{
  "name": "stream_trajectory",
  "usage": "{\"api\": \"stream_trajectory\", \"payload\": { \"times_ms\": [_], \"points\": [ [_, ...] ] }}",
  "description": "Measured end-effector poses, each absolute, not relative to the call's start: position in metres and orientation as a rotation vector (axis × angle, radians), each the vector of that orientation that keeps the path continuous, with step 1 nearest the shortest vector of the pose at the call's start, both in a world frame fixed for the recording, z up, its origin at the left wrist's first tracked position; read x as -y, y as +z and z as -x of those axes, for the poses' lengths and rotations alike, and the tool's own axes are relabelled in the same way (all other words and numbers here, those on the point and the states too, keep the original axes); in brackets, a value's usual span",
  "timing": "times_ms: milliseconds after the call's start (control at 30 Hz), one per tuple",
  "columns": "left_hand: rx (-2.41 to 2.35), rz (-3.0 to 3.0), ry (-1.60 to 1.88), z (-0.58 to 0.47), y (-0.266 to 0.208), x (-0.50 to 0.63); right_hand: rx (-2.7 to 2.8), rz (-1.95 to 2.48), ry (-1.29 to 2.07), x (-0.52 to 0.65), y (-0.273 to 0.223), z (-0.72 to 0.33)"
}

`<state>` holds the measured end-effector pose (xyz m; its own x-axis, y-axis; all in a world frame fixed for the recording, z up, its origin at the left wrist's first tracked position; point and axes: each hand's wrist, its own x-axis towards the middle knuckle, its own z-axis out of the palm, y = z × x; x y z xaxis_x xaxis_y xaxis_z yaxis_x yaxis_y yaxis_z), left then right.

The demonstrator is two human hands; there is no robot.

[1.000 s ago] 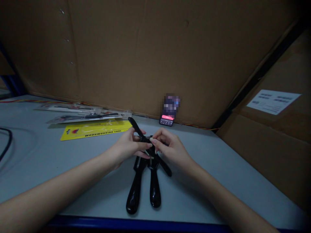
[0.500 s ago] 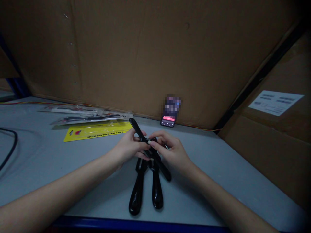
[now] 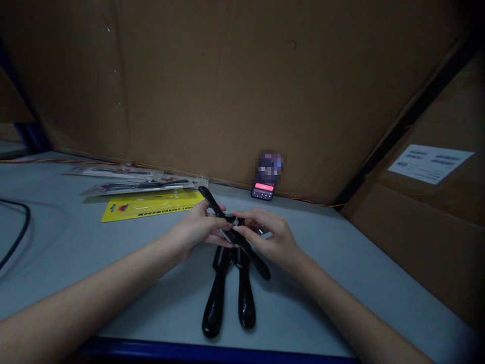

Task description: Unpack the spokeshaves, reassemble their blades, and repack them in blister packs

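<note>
- Head view: L hand (image 3: 197, 225) is clamping blk tool (image 3: 242, 243) nr its middle, thumb on top.
- R hand (image 3: 273, 232) is pinching same tool's mid w/ thumb + fingertips, just beside L thumb.
- Tool is slanting over two blk handles (image 3: 212, 313), which are lying on table (image 3: 322, 303), pointing twd near edge.
- Yellow card (image 3: 129, 208) + plastic pkgs (image 3: 151, 185) are lying behind, to L.
- Lit phone (image 3: 262, 192) is leaning on cardboard wall (image 3: 189, 101).

Dim light, darkened right corners
</note>
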<state>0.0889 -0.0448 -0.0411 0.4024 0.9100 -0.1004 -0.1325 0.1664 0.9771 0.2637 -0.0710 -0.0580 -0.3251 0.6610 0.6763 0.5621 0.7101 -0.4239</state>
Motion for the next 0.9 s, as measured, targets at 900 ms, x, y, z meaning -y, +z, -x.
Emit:
{"api": "stream_trajectory", "payload": {
  "times_ms": [900],
  "points": [
    [-0.893,-1.16,0.899,-0.09,-0.039,0.049,2.004,1.016,0.122,0.077,-0.051,-0.26]
  ]
}}
